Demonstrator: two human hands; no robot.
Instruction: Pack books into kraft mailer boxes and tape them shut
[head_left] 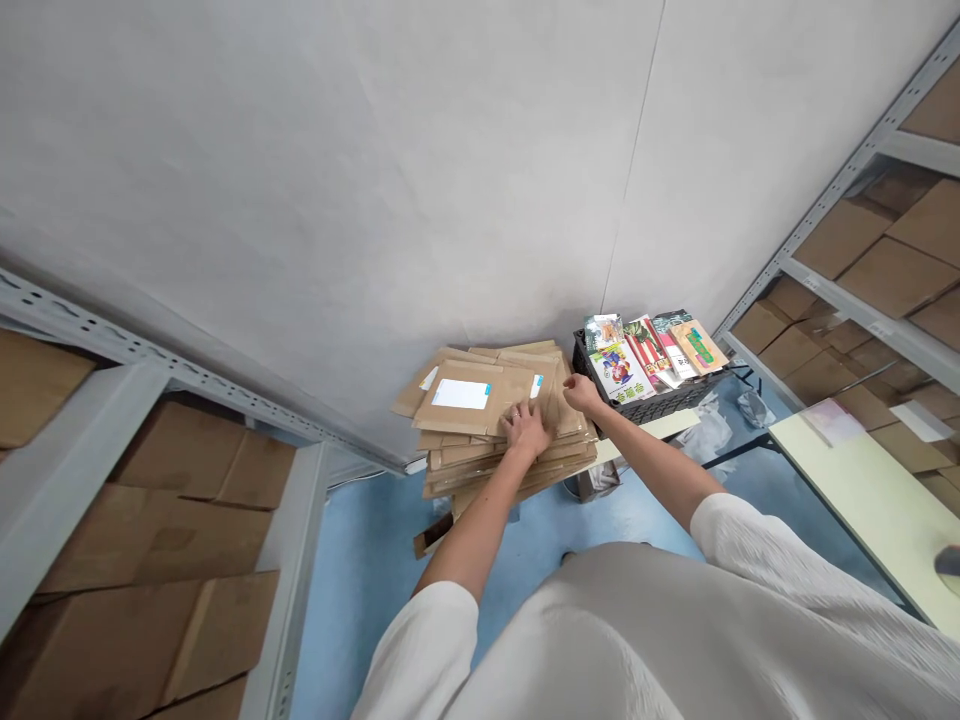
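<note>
Flat brown cardboard mailers point(480, 457) lie in an uneven stack against the wall. The top mailer point(447, 416) carries a white label point(461, 394) with a blue corner, and part of a second label point(537, 386) shows to its right. My left hand point(527, 428) rests on top of the stack with its fingers spread. My right hand point(583, 393) is curled closed at the stack's right edge, beside the black crate; whether it pinches anything is hidden. Colourful books point(649, 352) fill the black crate point(660, 405).
Metal shelves with brown boxes stand at the left point(161, 490) and right point(892, 255). A pale table point(877, 510) is at the lower right. Plastic wrapping point(709, 428) and a small box point(598, 482) lie low near the crate, over the blue floor point(349, 570).
</note>
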